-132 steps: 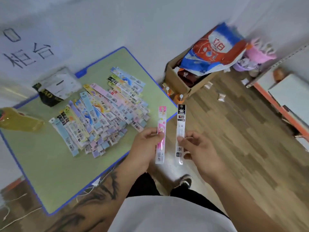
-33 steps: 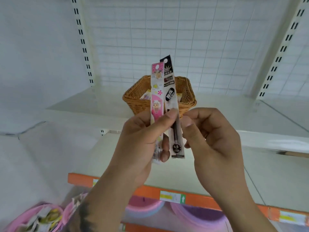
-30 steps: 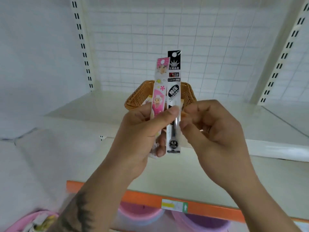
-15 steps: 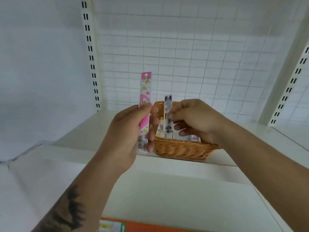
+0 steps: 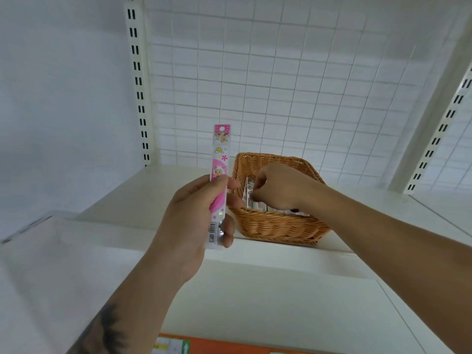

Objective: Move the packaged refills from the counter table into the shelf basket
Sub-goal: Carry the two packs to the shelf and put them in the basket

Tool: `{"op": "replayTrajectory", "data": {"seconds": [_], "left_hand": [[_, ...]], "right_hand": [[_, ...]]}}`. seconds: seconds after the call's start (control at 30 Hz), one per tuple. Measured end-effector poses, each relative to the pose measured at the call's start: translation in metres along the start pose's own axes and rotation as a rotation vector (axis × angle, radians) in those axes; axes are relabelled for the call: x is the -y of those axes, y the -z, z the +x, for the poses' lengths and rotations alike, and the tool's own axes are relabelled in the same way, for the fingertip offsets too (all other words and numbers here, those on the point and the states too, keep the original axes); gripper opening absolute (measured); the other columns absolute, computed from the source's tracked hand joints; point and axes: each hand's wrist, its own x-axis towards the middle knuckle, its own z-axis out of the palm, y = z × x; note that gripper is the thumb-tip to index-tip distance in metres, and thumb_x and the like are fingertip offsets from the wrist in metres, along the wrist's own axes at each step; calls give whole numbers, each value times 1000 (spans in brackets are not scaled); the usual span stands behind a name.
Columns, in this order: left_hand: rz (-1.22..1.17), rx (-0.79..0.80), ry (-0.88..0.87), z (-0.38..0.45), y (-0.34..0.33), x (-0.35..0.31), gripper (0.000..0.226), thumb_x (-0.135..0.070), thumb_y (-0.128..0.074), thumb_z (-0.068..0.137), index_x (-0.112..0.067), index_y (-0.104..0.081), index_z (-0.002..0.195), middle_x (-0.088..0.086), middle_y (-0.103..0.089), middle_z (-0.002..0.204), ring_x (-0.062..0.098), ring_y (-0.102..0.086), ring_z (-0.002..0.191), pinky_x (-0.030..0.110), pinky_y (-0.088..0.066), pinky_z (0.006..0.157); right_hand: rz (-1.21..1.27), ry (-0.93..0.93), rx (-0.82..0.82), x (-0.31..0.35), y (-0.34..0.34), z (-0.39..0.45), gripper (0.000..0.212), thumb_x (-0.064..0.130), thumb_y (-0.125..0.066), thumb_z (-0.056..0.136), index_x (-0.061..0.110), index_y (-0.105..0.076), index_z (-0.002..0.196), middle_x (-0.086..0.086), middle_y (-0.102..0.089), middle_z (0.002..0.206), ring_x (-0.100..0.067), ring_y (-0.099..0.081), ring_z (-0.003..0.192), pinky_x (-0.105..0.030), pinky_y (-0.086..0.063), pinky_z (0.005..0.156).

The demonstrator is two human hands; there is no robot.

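Observation:
A woven basket [image 5: 275,227] stands on the white upper shelf [image 5: 158,195]. My left hand [image 5: 194,218] grips a pink packaged refill [image 5: 220,159] upright, just left of the basket's rim. My right hand [image 5: 278,187] reaches down inside the basket, and its curled fingertips pinch a black-and-white packaged refill [image 5: 249,191] that stands against the left inner wall. Other refill packs [image 5: 296,212] lie on the basket floor, mostly hidden by my right hand and the front rim.
A white wire grid panel [image 5: 281,85] backs the shelf, with slotted uprights at left [image 5: 139,80] and right [image 5: 439,134]. A lower white shelf [image 5: 255,302] juts toward me, with an orange price strip [image 5: 229,347] on its front edge.
My right hand has gone down into the basket with the black refill. My left hand stays beside the rim with the pink refill. Earlier I carried both from the counter table.

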Motion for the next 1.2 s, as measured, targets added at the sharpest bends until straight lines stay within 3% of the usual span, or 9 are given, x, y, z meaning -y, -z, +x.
{"op": "replayTrajectory", "data": {"seconds": [0.07, 0.2, 0.37, 0.6, 0.7, 0.8, 0.97, 1.1, 1.2], "left_hand": [[-8, -8, 11, -1, -2, -4, 40, -44, -50, 104, -11, -72, 101, 10, -67, 77, 18, -47, 48, 26, -38, 46], [-7, -46, -50, -4, -10, -8, 61, -59, -35, 104, -13, -75, 107, 11, -72, 85, 16, -44, 56, 32, -35, 54], [-142, 1, -105, -14, -23, -8, 24, -22, -51, 104, -12, -72, 97, 6, -68, 86, 18, -60, 75, 28, -46, 65], [-174, 110, -121, -26, -39, -11, 26, -15, -52, 105, -2, -71, 118, 12, -74, 103, 24, -72, 93, 26, -56, 65], [103, 11, -219, -30, -26, -8, 24, -26, -63, 101, -23, -73, 122, 1, -77, 111, 19, -73, 107, 37, -59, 86], [692, -261, -476, -38, 2, 13, 32, -46, -64, 96, -39, -64, 127, -20, -67, 121, -2, -60, 113, 26, -47, 97], [1341, -259, -530, -40, 44, 69, 51, -56, -43, 96, -27, -57, 135, -5, -62, 132, 22, -53, 129, 52, -32, 119], [1510, -214, -566, -34, 60, 96, 55, -56, -45, 98, -21, -57, 139, 4, -58, 140, 34, -44, 141, 63, -22, 122], [1505, -231, -636, -30, 64, 104, 57, -56, -46, 99, -20, -55, 142, 5, -55, 144, 35, -40, 145, 62, -16, 124]], "right_hand": [[48, 72, -129, 0, 5, -15, 11, 27, -65, 97, 19, -71, 92, 3, -70, 90, -7, -60, 71, -21, -42, 54], [353, 283, -376, 4, 6, -60, 14, 30, -69, 96, 28, -65, 82, 16, -62, 61, -1, -57, 54, -11, -38, 48], [447, 589, -645, 7, -20, -106, 7, 19, -71, 95, 19, -65, 92, 15, -64, 70, -11, -61, 66, -15, -42, 56], [500, 638, -709, 2, -30, -104, 13, 5, -69, 94, 12, -63, 104, 9, -65, 77, -10, -62, 71, -10, -41, 57], [542, 509, -595, 0, -15, -96, 14, 10, -66, 97, 21, -61, 105, 4, -67, 72, -10, -62, 64, -21, -47, 55], [587, 249, -481, -11, 6, -70, 15, 14, -65, 96, 28, -64, 97, 0, -71, 74, -8, -57, 51, -26, -46, 53], [517, -67, -289, -20, 12, -27, 12, 8, -68, 91, 18, -72, 86, -11, -76, 86, -20, -65, 63, -28, -45, 49], [319, -138, -79, -12, 6, -12, 13, 7, -69, 94, 4, -76, 104, -13, -75, 94, -20, -59, 67, -19, -35, 41], [170, -128, -2, -5, 1, -4, 24, 9, -67, 93, 0, -74, 115, -11, -69, 94, -21, -55, 75, -25, -40, 49]]}}
